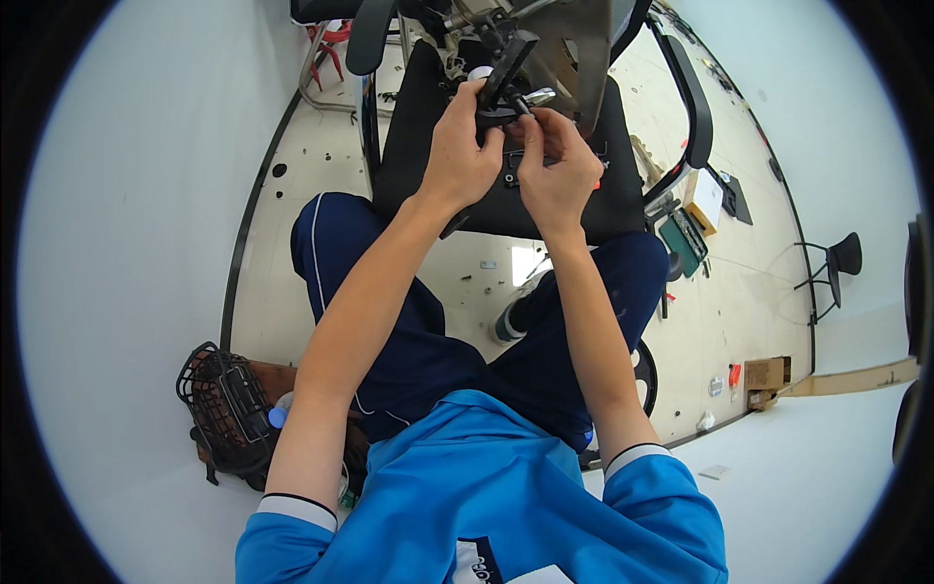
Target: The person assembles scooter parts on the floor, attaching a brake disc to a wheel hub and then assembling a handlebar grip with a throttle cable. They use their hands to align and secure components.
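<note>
A dark mechanical assembly point(496, 27) with metal arms rests at the far end of a black chair seat point(409, 146). My left hand point(459, 161) is closed round a black bar-shaped part point(508, 70), which stands tilted up from the assembly. Beside it, my right hand point(559, 175) pinches a thin dark rod point(521, 103) between thumb and fingers, close to the bar's lower end. Whether the rod is joined to the bar is hidden. A shiny metal piece point(541, 95) shows just beyond the right fingers. Small dark parts point(511, 175) lie on the seat between my wrists.
A large grey-brown panel point(582, 49) rises behind my right hand. Chair armrests point(372, 37) flank the work on both sides. On the floor at right are a green tool case point(683, 243), a yellow-and-white box point(702, 202) and cardboard boxes point(769, 375). A black wire basket point(224, 409) stands at left.
</note>
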Demonstrator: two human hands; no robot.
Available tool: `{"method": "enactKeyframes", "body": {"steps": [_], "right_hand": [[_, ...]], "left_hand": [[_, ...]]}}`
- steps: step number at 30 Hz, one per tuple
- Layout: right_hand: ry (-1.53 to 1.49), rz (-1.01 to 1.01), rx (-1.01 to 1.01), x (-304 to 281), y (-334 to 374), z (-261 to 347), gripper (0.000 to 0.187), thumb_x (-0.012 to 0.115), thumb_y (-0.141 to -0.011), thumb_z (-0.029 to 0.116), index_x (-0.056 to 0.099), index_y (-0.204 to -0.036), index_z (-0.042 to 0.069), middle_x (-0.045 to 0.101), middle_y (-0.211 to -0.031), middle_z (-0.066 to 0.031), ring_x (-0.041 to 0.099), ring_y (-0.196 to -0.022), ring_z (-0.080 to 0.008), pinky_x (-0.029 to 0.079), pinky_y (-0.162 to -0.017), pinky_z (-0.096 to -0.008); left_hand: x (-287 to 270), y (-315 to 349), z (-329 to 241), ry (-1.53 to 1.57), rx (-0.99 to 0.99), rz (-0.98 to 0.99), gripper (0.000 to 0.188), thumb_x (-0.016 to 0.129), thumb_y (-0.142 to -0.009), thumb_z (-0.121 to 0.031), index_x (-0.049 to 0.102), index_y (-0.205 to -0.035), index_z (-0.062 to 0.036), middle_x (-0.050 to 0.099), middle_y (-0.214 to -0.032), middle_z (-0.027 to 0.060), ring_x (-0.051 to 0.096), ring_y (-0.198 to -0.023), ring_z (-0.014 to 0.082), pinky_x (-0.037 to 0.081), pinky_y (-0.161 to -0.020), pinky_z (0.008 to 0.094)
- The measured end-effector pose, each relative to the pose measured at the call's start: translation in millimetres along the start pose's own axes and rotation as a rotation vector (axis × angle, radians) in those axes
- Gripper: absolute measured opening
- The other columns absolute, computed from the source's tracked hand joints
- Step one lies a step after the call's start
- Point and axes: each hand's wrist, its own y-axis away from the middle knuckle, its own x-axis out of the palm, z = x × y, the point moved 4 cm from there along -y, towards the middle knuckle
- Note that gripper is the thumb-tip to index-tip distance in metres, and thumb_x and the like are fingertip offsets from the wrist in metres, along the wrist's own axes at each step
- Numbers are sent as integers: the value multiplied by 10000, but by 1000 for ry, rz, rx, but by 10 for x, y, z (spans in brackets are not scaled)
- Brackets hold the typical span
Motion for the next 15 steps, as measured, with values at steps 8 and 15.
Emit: {"method": "enactKeyframes", "body": {"steps": [8, 15], "right_hand": [[182, 61, -166, 249, -198, 5, 141, 589, -942, 56, 542, -1052, -18, 675, -833, -214, 653, -698, -412, 519, -609, -443], [500, 218, -435, 480, -591, -128, 168, 557, -977, 169, 514, -924, 16, 645, -715, -169, 648, -625, -373, 511, -538, -438]], "left_hand": [[-131, -144, 130, -25, -15, -31, 366, 557, -870, 10, 514, -1230, -42, 623, -825, 76, 608, -692, 161, 488, -646, 292], [-243, -266, 241, 63, -108, -33, 288, 544, -906, -10, 522, -1190, -47, 591, -749, 19, 559, -637, 91, 453, -594, 248]]}}
